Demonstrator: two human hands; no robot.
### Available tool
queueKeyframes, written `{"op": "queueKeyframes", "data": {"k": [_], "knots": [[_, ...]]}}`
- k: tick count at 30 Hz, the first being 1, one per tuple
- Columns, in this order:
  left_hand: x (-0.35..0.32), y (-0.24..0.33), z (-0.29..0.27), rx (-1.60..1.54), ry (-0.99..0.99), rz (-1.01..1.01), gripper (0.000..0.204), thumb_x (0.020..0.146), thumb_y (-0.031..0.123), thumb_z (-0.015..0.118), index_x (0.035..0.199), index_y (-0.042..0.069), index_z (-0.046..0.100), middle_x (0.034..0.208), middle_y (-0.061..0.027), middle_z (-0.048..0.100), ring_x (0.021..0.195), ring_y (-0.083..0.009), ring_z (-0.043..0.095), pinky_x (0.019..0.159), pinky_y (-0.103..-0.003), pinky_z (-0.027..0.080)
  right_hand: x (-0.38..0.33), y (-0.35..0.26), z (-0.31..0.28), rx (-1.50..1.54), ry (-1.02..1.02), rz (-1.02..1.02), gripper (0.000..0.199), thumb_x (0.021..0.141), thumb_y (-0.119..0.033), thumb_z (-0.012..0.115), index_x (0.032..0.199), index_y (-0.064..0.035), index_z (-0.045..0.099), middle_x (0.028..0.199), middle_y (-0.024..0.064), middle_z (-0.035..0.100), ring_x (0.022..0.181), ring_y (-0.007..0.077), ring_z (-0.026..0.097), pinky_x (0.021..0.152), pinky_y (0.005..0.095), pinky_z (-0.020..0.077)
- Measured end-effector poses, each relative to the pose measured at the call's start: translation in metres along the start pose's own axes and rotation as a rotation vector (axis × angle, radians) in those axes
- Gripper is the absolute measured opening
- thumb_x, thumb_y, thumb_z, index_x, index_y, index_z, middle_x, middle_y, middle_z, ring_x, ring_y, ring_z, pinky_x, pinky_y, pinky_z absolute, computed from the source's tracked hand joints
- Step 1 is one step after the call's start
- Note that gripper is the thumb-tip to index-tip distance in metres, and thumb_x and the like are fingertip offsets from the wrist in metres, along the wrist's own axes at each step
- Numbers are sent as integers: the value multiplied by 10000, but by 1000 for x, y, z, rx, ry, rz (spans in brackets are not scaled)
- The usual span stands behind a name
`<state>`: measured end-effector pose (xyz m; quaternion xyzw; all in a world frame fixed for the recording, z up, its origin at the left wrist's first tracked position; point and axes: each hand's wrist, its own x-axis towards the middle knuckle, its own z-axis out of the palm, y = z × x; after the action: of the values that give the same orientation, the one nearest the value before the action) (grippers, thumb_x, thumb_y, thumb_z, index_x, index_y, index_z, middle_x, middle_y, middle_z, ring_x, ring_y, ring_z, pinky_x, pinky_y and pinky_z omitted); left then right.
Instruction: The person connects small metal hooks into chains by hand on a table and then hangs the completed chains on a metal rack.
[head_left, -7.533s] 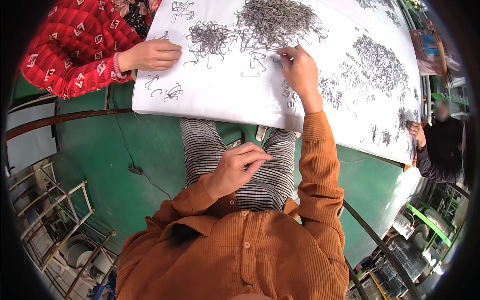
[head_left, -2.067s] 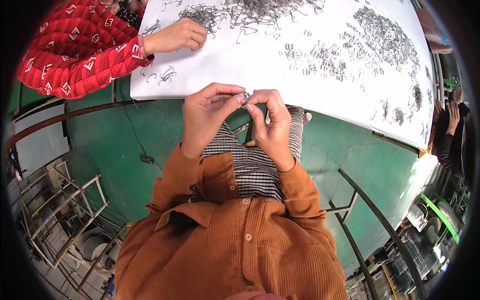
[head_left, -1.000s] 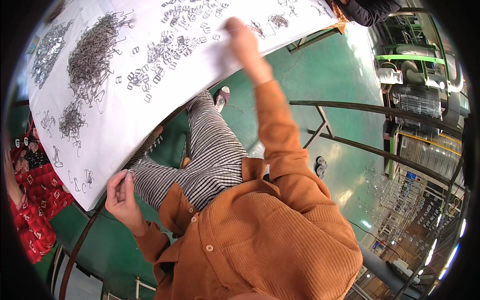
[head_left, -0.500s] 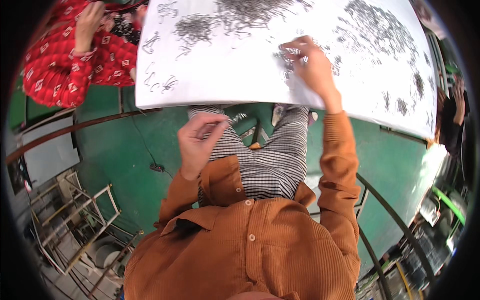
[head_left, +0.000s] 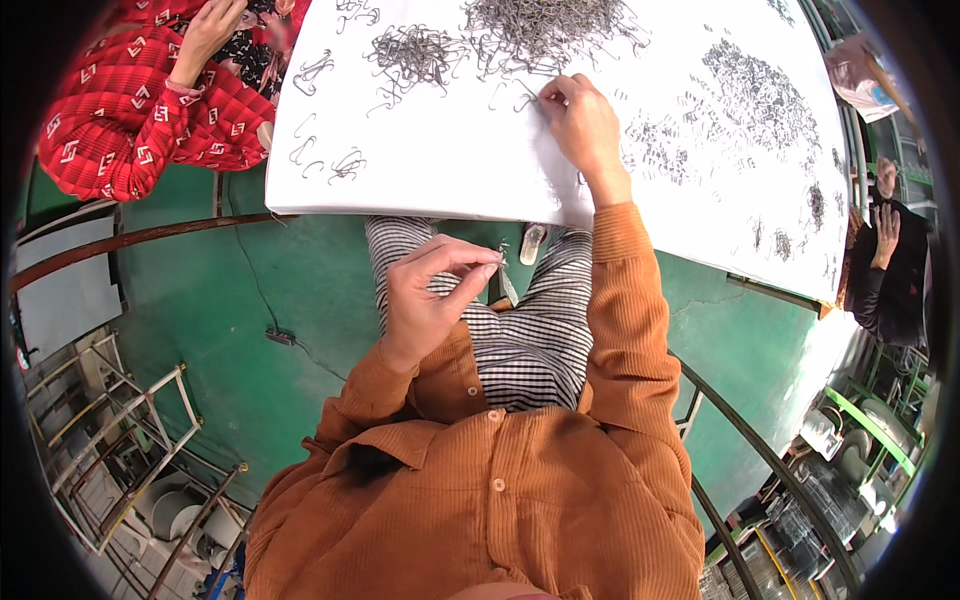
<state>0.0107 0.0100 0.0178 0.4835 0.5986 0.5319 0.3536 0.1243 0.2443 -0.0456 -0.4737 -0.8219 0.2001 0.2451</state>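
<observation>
Pinching a small metal piece [head_left: 502, 257] with the left hand [head_left: 425, 295]

It's showing mid-frame, thumb and index pressing together on what looks like metal, too tiny to make out. Upper centre, the right hand [head_left: 584, 125] is curling its fingertips beside loose wire hooks [head_left: 524, 93]; can't tell if it's gripping one. Looks like the picking-up stage, so the next move's calling for singling out one hook. Dark hook heap [head_left: 550, 30] is lying up top, small clips [head_left: 665, 150] upper right, white table [head_left: 430, 180] underneath.

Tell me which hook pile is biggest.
The big pile, top centre: it spreads wider and denser than the smaller pile just left of it and the loose clusters further left.
</observation>
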Motion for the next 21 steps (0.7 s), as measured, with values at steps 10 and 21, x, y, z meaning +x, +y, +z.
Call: {"op": "queueKeyframes", "data": {"k": [10,21], "knots": [[4,6,-5,40,-17,5,122,768,-84,683,865,-10,692,852,-91,692,784,-154,650,719,-263,514,11,-15,5,-43,-102,-84,73,780,-94,630,824,-136,671,855,65,630,810,265,639,705,385,498],[-3,-14,11,40,-38,-51,118,831,-124,620,935,-72,640,946,-93,640,837,-124,606,740,-231,520,-16,-20,47,-191,-23,-258,137,803,-112,548,834,-28,652,893,95,617,793,247,638,629,382,516]]}}
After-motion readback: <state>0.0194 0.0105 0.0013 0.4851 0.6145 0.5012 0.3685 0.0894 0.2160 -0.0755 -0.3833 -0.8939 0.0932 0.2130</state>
